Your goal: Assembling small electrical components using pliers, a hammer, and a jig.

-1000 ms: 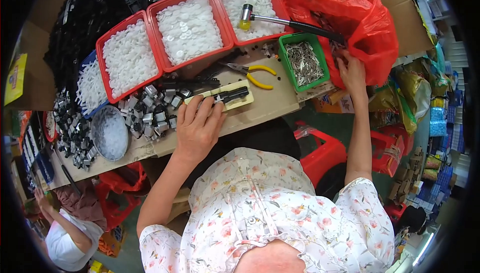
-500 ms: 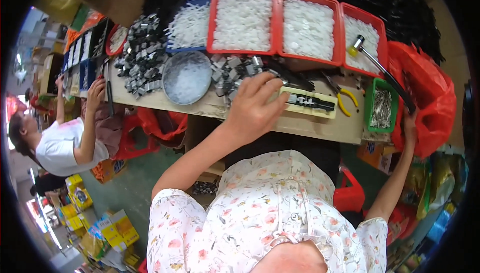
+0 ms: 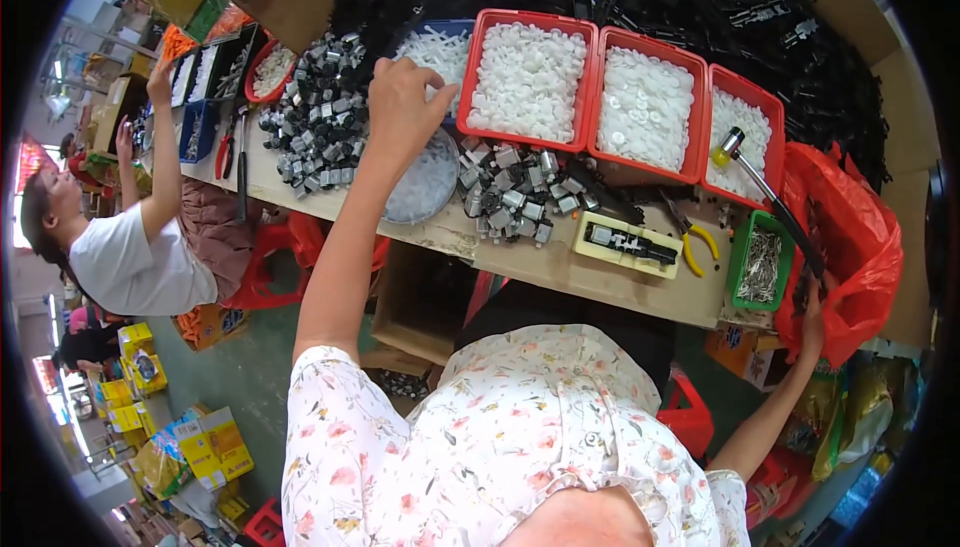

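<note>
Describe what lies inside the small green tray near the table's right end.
The green tray holds a heap of small silvery metal pins. The pile covers its floor, so anything underneath is hidden.

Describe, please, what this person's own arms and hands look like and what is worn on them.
Both hands, left and right, are bare: no gloves, and no rings or watch visible. The forearms are uncovered; short sleeves of a white blouse with small pink and orange flowers end above the elbows.

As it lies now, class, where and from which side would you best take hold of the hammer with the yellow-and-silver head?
Grip the hammer's dark handle at mid-length, coming from above. The hammer with the yellow-and-silver head leans on the red plastic tray, so its slanting shaft stands exposed, with the green bin beside it.
</note>
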{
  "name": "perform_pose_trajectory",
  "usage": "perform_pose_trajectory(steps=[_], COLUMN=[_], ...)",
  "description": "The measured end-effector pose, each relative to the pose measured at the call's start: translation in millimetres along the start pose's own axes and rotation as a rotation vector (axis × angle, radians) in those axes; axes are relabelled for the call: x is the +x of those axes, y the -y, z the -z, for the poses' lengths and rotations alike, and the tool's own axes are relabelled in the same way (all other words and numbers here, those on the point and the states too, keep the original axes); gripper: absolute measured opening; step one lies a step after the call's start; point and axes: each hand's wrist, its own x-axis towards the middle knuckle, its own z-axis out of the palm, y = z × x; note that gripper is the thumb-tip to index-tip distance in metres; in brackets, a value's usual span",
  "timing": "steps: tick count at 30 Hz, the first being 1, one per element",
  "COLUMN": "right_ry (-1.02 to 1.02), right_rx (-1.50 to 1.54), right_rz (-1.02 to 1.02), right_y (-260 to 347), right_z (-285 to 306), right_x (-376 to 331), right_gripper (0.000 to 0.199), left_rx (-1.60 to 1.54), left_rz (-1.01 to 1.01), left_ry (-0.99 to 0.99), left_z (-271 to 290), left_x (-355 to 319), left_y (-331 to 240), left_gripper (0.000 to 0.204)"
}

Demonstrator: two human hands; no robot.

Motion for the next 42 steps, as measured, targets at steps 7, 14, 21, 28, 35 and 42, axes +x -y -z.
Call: perform_pose_trajectory(steps=[7,14,21,28,35,42], right_ry=[-0.463,-0.485,-0.494,-0.499,-0.413,-0.338], right_rx=[-0.508,-0.513,-0.419,-0.506,-0.474,-0.535], right_rz=[0.284,0.258,0.195,0.079,0.211,0.257], right_y=[90,112,120,153,178,194], right_z=[-87,-100,-113,-137,-166,-186], right_x=[-60,-78,-95,-125,-123,-118], right_gripper=[0.035,0.030,0.030,0.031,0.026,0.024], left_rx=[-0.030,-0.137,-0.688,-0.906,-0.477,-0.275], left_rz=[0.082,0.075,0.466,0.520,0.365,-0.107], left_ry=[0.062,-0.056,0.129,0.214,0.336,0.440], left_z=[-15,-2,20,56,78,48], left_x=[16,23,16,-15,-46,-48], left_y=[7,11,18,31,18,4], left_gripper=[0.017,0.018,0.013,0.011,0.009,0.012])
